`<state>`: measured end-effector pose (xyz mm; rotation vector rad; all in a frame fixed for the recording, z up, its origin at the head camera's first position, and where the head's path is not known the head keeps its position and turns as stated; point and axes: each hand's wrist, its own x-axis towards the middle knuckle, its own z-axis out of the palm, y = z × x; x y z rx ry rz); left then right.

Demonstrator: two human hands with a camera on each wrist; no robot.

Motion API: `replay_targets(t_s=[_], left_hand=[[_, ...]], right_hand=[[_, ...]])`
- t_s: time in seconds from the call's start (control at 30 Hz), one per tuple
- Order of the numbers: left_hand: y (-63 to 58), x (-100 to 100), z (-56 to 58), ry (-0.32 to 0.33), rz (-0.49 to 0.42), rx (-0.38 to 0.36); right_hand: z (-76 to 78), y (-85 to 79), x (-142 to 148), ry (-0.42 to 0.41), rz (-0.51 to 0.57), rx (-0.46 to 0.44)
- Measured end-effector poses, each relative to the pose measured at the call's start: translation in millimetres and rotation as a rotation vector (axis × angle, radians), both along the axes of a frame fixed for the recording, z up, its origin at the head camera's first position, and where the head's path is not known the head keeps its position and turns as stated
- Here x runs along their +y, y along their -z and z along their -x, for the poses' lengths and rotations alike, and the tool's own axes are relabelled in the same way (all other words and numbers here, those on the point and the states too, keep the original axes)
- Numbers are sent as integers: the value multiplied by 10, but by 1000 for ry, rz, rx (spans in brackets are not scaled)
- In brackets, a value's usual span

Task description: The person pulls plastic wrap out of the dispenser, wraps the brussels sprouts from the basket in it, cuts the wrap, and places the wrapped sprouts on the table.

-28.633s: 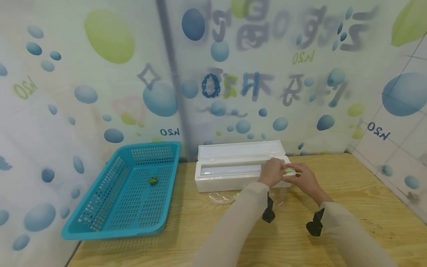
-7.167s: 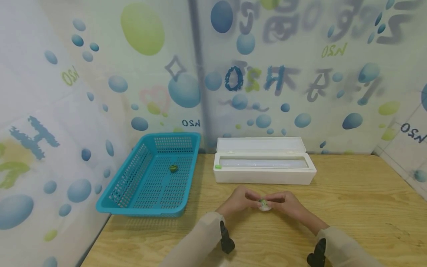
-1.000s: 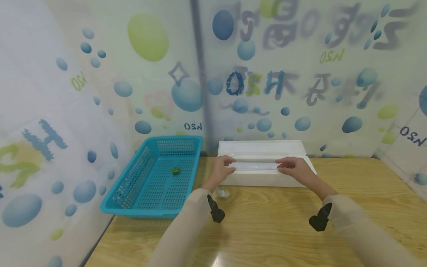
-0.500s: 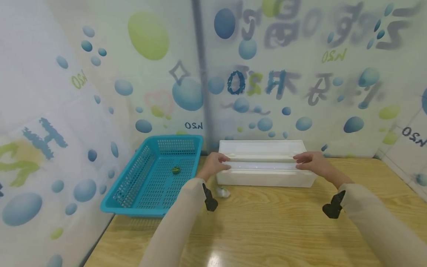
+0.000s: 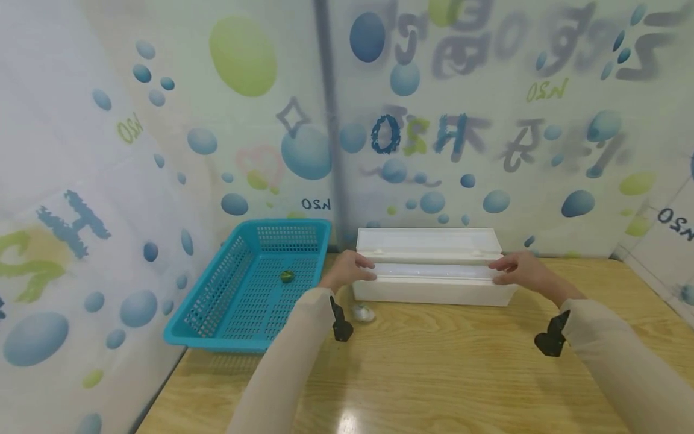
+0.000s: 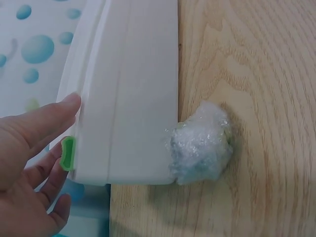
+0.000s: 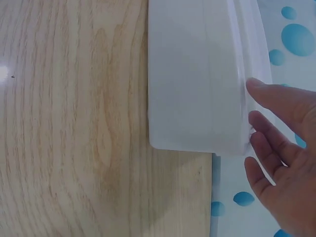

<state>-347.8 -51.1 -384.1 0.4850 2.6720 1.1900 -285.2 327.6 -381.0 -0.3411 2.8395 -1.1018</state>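
Observation:
A long white cling film box [image 5: 434,292] stands against the back wall with its lid [image 5: 428,239] raised, and a pale roll [image 5: 434,270] shows in its opening. My left hand [image 5: 347,270] is at the left end, thumb and fingers apart. In the left wrist view its thumb touches the rim and its fingers lie by a green slider [image 6: 68,154]. At the opposite end, my right hand [image 5: 528,274] has its thumb and loosely bent fingers along the rim. A clear-film-wrapped bundle [image 6: 205,144] with some green inside sits on the table before the box's left corner.
On the left stands a blue-green plastic basket [image 5: 246,345] with a small round green vegetable [image 5: 287,276] in it. A patterned wall sheet [image 5: 444,169] hangs behind the wooden table [image 5: 434,374].
Over the last second both hands moved apart towards the box's ends. Earlier, both hands held a small item in front of the box; now the wrapped bundle lies at its left corner.

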Motion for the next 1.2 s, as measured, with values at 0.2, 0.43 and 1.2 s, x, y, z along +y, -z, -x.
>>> replay_targets(t_s=[0.2,0.43,1.2], left_hand=[[27,29,1,-30,1,42],[44,59,-3,-90,25,50],[85,125,26,-120,163,142]], right_hand=[[14,82,27,44,-3,26],[18,122,3,101,19,46],[84,221,-60,198,-49,153]])
